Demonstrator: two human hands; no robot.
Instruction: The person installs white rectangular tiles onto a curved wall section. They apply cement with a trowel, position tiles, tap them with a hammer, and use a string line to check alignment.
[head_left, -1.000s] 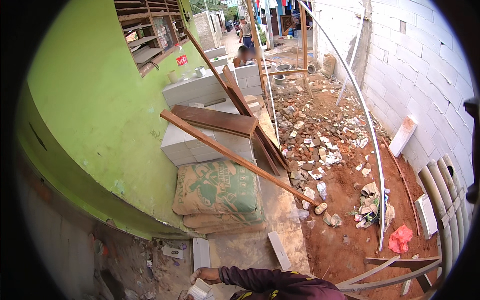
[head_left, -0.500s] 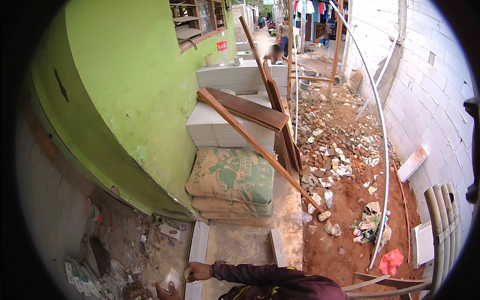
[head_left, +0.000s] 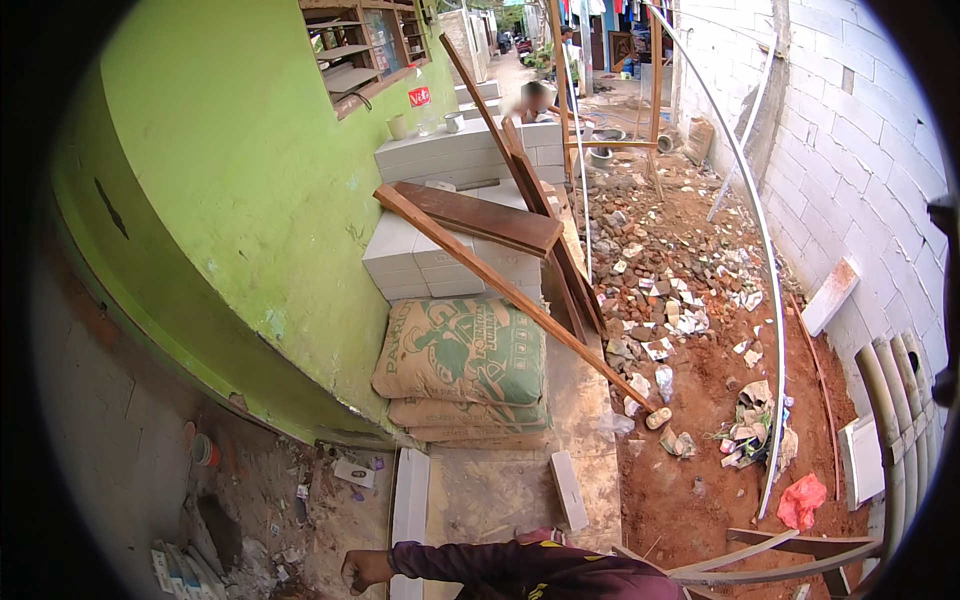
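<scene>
We can't tell if our half-curled right hand [head_left: 367, 569] grips anything, left of an oblong white block [head_left: 410, 499], likely stiff, best held mid-length

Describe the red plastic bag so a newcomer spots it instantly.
Find the white block wall on the right, then the reddish soil at its foot. Low down, left of the lower white panel, lies the crumpled red bag, far brighter than the brownish rubbish heap nearby.

green wall [head_left: 230, 170], slatted window [head_left: 348, 78] | white block wall [head_left: 850, 150] | reddish earth ground [head_left: 690, 500], rubble-strewn | daylight
</scene>
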